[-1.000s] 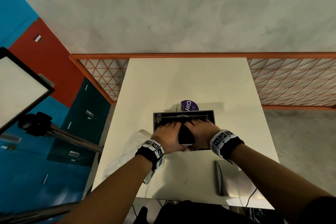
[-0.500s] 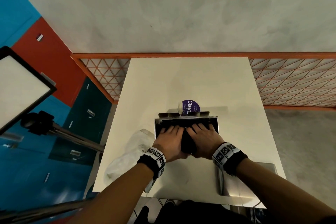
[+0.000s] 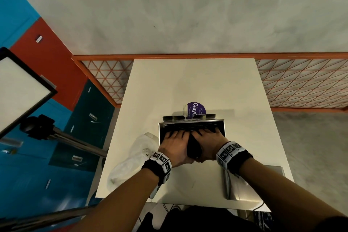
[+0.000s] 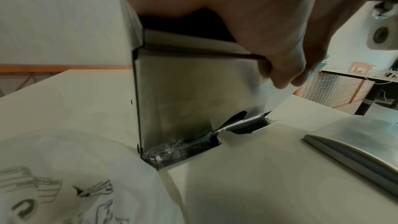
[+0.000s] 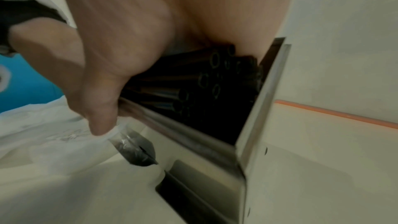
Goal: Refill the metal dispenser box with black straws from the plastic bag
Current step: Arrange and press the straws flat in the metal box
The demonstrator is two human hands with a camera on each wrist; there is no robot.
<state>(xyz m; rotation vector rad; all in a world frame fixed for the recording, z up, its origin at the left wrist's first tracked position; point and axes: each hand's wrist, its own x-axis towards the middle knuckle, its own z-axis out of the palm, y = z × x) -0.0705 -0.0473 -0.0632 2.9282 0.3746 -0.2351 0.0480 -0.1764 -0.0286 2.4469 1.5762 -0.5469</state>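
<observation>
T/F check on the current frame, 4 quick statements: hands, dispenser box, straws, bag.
1. Both hands are at the open top of the metal dispenser box. True: left hand, right hand.
2. Black straws lie inside the box. True.
3. The white plastic bag lies right of the box. False: it lies to the left.
4. The lid is shut on the box. False: the top is open.

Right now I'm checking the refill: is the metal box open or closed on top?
Open. The metal box has no lid on, and both hands press black straws down inside it.
</observation>
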